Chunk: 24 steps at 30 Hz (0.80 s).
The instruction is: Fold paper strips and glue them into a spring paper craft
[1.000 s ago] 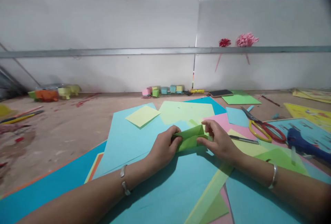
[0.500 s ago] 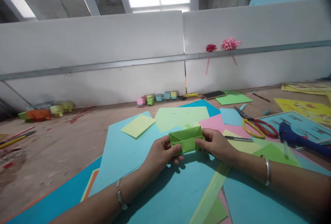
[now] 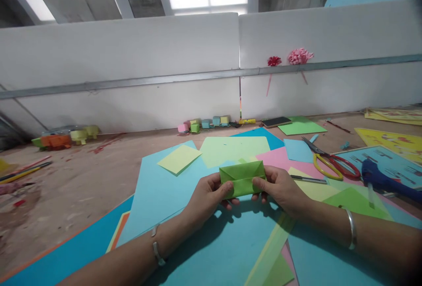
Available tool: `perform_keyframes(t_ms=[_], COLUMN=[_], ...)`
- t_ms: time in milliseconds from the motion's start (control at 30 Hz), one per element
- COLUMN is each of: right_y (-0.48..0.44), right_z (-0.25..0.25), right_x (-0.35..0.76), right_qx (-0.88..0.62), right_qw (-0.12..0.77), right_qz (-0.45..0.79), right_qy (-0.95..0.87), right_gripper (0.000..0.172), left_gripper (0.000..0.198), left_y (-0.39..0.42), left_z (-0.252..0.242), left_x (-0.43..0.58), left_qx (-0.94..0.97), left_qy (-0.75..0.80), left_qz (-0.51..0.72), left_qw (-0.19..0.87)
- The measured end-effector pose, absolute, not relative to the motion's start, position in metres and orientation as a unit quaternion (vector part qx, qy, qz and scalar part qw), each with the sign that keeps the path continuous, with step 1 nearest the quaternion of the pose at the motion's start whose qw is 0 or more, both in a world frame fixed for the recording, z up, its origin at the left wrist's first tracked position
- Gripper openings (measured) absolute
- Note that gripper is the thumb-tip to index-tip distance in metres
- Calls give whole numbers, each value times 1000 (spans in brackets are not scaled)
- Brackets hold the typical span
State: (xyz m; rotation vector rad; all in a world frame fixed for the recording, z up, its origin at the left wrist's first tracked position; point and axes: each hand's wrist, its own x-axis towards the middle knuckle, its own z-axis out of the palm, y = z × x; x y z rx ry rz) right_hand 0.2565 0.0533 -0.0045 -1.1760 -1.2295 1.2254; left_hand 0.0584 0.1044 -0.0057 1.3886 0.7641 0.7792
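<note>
A folded piece of green paper (image 3: 243, 177) is held up between both hands, its front showing a diagonal crease and a horizontal fold. My left hand (image 3: 211, 190) pinches its left end, thumb in front and fingers behind. On the right end, my right hand (image 3: 280, 185) grips in the same way. Beneath them lie light blue sheets (image 3: 217, 242), on which the hands cast a shadow. A pale green strip (image 3: 270, 251) runs below my right hand. Close to that hand rests a slim cutter (image 3: 309, 179).
To the right are scissors (image 3: 329, 161) with red and yellow handles and a dark blue glue gun (image 3: 385, 180). A phone (image 3: 276, 122) and small paper blocks (image 3: 206, 123) sit along the white wall (image 3: 148, 53). Pencils (image 3: 26, 173) lie at far left.
The view has shifted slightly, so everything appears a little further right. The green paper now faces the camera more flatly, with both hands still gripping its ends.
</note>
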Motion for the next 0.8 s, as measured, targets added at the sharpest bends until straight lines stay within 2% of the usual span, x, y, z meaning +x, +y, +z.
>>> perform_keyframes(t_ms=[267, 567, 800], right_y=[56, 58, 62], right_z=[-8, -8, -9], right_x=[258, 259, 265], right_qx=[-472, -460, -459], right_qw=[512, 510, 514], right_qz=[529, 564, 585], right_qy=[-485, -459, -428], right_gripper=[41, 30, 31], left_gripper=[45, 36, 38], left_y=[103, 104, 103], left_z=[-4, -4, -4], left_x=[59, 58, 58], left_qx=[601, 579, 545], left_qy=[333, 350, 354], left_qz=[344, 359, 367], left_qw=[639, 643, 666])
